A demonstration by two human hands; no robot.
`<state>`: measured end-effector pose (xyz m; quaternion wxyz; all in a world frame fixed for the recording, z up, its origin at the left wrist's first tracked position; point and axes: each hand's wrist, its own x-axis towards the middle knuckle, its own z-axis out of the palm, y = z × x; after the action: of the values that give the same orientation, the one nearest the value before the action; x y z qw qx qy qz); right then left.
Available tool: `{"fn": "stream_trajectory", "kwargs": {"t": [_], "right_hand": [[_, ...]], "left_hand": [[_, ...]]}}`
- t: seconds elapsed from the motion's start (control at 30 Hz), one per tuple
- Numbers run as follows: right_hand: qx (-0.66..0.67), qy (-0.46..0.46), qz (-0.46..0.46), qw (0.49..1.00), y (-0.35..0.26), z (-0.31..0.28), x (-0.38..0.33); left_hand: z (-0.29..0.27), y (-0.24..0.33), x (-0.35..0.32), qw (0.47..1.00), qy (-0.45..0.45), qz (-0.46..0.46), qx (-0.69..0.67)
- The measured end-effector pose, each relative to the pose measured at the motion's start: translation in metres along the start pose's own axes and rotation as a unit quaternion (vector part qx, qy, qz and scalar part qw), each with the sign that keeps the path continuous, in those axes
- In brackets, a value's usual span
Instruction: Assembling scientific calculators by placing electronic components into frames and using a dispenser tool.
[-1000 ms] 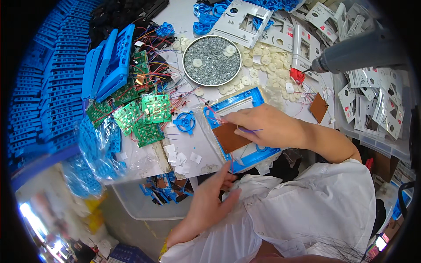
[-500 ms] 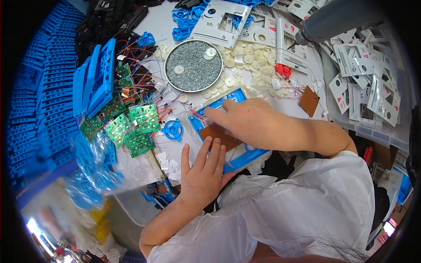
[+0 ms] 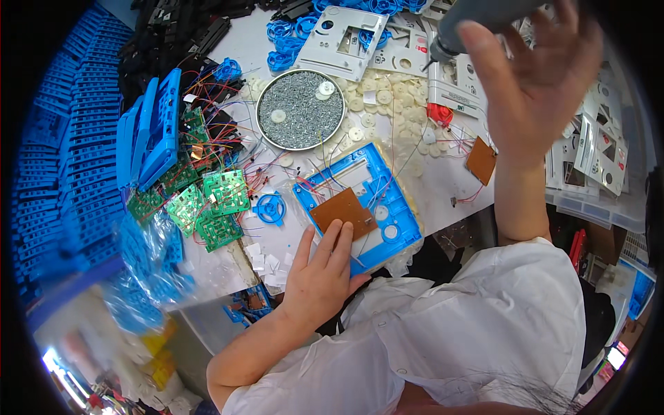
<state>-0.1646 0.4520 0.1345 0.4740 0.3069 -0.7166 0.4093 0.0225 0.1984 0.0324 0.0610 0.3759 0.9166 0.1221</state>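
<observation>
A blue plastic frame [image 3: 377,181] lies flat on the white table in front of me, with a brown circuit board [image 3: 342,209] seated in its lower left part. My left hand [image 3: 319,274] rests flat at the frame's near edge, fingertips touching the brown board. My right hand [image 3: 536,76] is raised high at the upper right with fingers spread, holding nothing, right beside a hanging grey electric screwdriver [image 3: 477,19] whose tip points down-left.
A round metal dish of screws [image 3: 299,109] sits behind the frame among white discs [image 3: 377,111]. Green circuit boards [image 3: 207,200] and upright blue frames [image 3: 149,131] are at left, grey panels [image 3: 346,41] behind, a second brown board [image 3: 481,160] at right.
My right hand has lifted off the blue frame and risen up to the hanging screwdriver. My left hand has moved forward from my lap onto the frame's near edge.
</observation>
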Motion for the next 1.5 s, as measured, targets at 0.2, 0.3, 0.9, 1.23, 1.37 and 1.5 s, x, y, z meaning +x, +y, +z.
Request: {"fn": "stream_trajectory", "kwargs": {"t": [0.2, 0.3, 0.9, 1.23, 1.37, 1.5], "right_hand": [[0.216, -0.056, 0.208, 0.952, 0.000, 0.018, -0.001], [0.388, -0.044, 0.410, 0.824, -0.051, 0.014, 0.026], [0.328, -0.112, 0.389, 0.854, -0.021, 0.012, -0.013], [0.286, -0.139, 0.326, 0.890, -0.022, 0.019, -0.029], [0.484, -0.126, 0.370, 0.783, -0.023, 0.007, -0.038], [0.561, -0.130, 0.385, 0.721, -0.057, 0.004, -0.055]], "left_hand": [[-0.007, 0.002, 0.007, 1.000, -0.007, -0.014, -0.021], [-0.011, 0.000, 0.009, 0.997, 0.016, -0.030, -0.066], [-0.014, -0.156, 0.146, 0.984, 0.132, -0.086, 0.086], [-0.025, -0.148, 0.150, 0.973, 0.195, -0.111, 0.054], [-0.039, -0.081, 0.107, 0.967, 0.252, -0.045, 0.005], [-0.025, -0.034, 0.071, 0.966, 0.223, -0.044, -0.125]]}}
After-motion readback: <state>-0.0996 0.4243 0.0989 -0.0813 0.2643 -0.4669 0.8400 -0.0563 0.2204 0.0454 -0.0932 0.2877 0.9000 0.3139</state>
